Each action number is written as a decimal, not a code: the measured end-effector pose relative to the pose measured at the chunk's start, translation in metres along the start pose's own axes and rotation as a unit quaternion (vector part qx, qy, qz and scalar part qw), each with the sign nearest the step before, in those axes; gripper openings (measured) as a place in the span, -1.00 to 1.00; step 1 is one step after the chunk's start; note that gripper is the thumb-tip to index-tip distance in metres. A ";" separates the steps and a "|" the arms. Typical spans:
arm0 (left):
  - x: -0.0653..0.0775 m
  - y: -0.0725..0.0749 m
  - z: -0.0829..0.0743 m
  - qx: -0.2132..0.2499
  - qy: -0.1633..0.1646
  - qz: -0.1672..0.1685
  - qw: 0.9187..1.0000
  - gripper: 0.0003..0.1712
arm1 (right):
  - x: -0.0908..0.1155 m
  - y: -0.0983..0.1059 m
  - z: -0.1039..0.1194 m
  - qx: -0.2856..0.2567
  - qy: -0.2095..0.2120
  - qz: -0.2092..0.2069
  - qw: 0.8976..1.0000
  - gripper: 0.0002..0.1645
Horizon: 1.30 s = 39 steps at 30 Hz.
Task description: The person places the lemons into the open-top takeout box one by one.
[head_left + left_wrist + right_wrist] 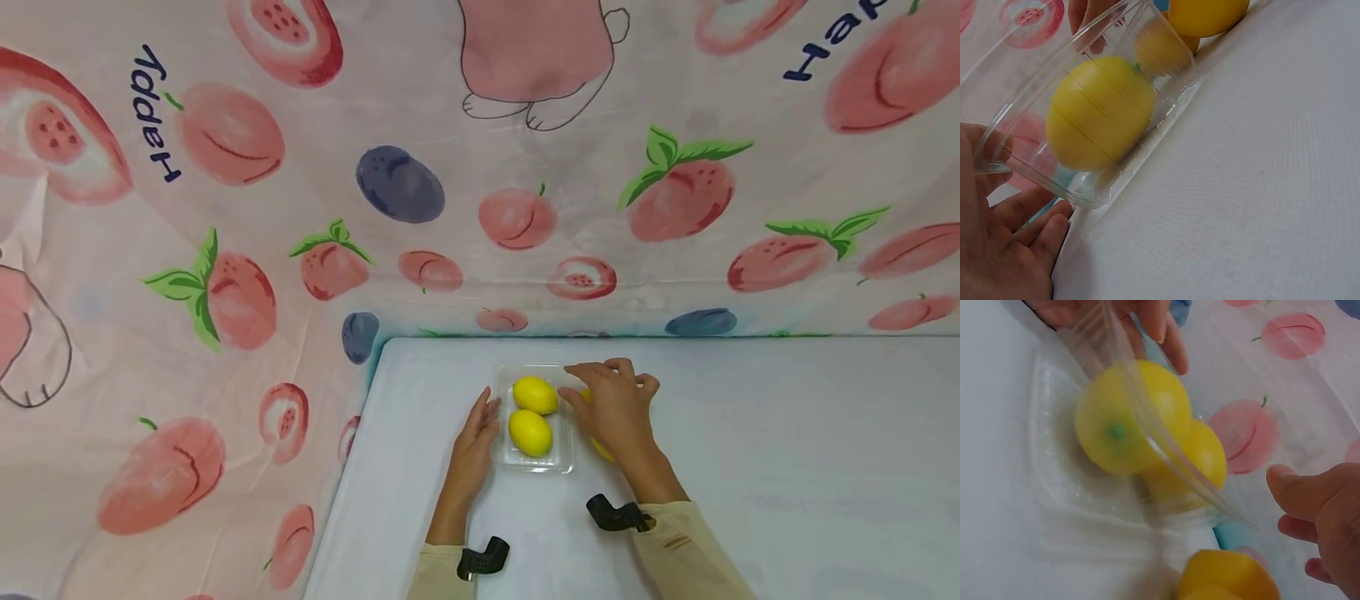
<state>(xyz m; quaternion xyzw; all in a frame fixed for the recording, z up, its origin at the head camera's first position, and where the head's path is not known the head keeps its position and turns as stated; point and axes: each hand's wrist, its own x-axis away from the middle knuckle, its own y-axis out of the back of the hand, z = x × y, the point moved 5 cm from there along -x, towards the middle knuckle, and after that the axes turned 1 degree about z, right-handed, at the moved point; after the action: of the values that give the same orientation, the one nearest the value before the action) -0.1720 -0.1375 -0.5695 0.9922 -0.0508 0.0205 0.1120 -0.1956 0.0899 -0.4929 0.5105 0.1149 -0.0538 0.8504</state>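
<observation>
A clear plastic container stands on the white table with two yellow lemons in it, a far lemon and a near lemon. My left hand rests along the container's left side, its fingers extended against the wall. Over the right rim hovers my right hand, fingers loosely bent and thumb apart, with nothing between them in the right wrist view. Beneath that hand, just right of the container, more yellow fruit shows, mostly hidden by the hand in the head view.
White cloth covers the table. A fruit-printed curtain hangs along the back and left side, meeting the table's edges. Dark wrist-camera mounts sit on both forearms, close above the tabletop.
</observation>
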 end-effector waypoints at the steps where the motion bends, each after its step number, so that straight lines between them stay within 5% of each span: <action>1: 0.000 0.000 0.000 -0.001 0.002 -0.001 1.000 -0.37 | 0.000 0.002 -0.002 -0.002 -0.003 0.002 1.000 -0.49; 16: 0.008 -0.003 -0.019 0.005 0.029 -0.004 1.000 -0.36 | 0.010 0.022 -0.039 -0.028 -0.021 0.033 0.999 -0.36; 24: 0.002 -0.002 -0.001 -0.003 0.007 -0.013 1.000 -0.36 | 0.025 0.015 -0.059 -0.046 -0.009 0.099 0.994 -0.16; 31: 0.002 -0.001 0.001 -0.005 0.005 -0.004 1.000 -0.36 | 0.041 0.014 -0.073 -0.047 0.013 0.106 0.993 0.02; 39: 0.000 -0.001 -0.001 -0.008 0.001 -0.007 1.000 -0.36 | 0.051 0.014 -0.078 -0.029 0.013 0.120 0.992 0.01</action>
<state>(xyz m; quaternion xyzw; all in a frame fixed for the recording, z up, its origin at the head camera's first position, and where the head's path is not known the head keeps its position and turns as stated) -0.1714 -0.1361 -0.5691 0.9916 -0.0439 0.0207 0.1198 -0.1537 0.1666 -0.5287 0.4963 0.0656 0.0582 0.8637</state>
